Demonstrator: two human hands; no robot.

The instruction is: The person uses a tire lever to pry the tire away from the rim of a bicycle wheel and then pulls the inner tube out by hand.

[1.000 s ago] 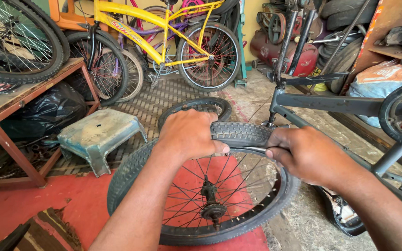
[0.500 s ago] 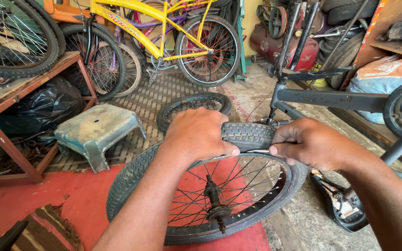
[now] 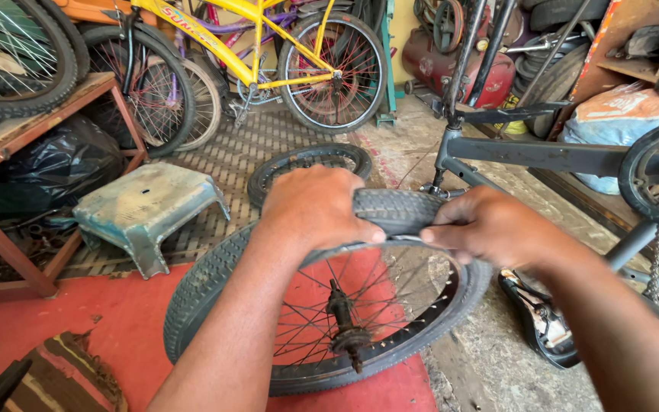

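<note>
The tyre (image 3: pixel 398 210) sits on a spoked bicycle wheel (image 3: pixel 329 320) that stands tilted on the floor right in front of us, its lower edge over a red mat (image 3: pixel 62 336). At the top of the wheel the tyre is pulled up off the rim (image 3: pixel 421 336), and that is where we have both hands. Our left hand (image 3: pixel 314 206) is closed over the tyre from above, fingers curled down toward the rim. Our right hand (image 3: pixel 490 229) is closed on the tyre's edge just beside it, thumb and fingers pinching the rubber. The two hands are near each other, with a short stretch of tread showing between them.

Behind the wheel a second, smaller tyre (image 3: pixel 310 164) lies flat on the metal grating (image 3: pixel 245 145). To the left stands a worn pale-blue stool (image 3: pixel 146 210), and beyond it a rusty red-framed tabletop (image 3: pixel 32 111) with a black bag (image 3: pixel 55 164) underneath. A yellow bicycle (image 3: pixel 261 53) leans at the back. To the right we see a grey bicycle frame (image 3: pixel 528 156), and its black saddle (image 3: pixel 543 320) rests on the concrete floor just beside the wheel.
</note>
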